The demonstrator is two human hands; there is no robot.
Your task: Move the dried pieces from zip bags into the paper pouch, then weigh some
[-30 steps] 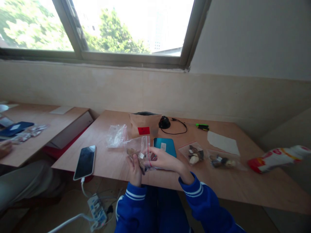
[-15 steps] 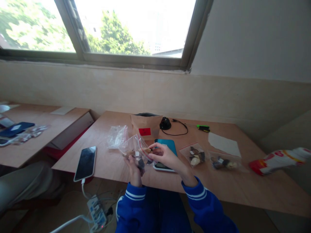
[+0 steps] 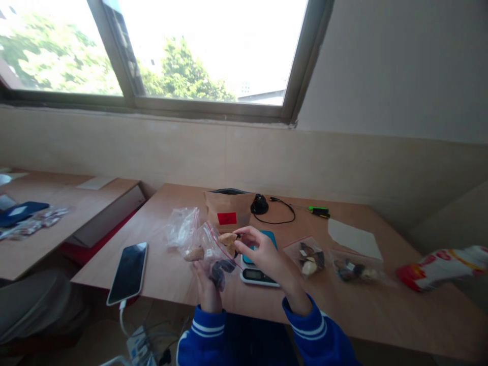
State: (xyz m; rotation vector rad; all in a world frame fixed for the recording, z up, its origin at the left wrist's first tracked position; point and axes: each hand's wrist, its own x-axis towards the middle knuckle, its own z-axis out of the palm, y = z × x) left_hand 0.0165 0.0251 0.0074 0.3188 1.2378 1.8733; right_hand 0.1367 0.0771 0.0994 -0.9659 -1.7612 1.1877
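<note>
My left hand [image 3: 209,292] holds a clear zip bag [image 3: 208,239] with a red seal line, tilted above the table. Inside it are dark pieces [image 3: 221,267], a tan piece [image 3: 194,253] and a small white label. With thumb and fingers, my right hand [image 3: 267,258] pinches a tan, stone-like piece [image 3: 227,239] at the bag's upper right edge; whether it is fully clear of the bag I cannot tell. Behind and below my right hand lies a small digital scale [image 3: 253,277] with a teal top, partly hidden by that hand.
Two filled zip bags [image 3: 310,258] [image 3: 353,269] lie to the right, by a white sheet [image 3: 354,239] and a bottle [image 3: 438,267]. A brown pouch [image 3: 229,206], black cable [image 3: 282,221] and screwdriver [image 3: 319,211] sit behind. Left are clear bags [image 3: 181,226] and a plugged-in phone [image 3: 128,272].
My right hand has drawn the tan piece up to the bag's edge, where it shows more plainly. The view has tipped slightly upward, and more of the scale's display shows.
</note>
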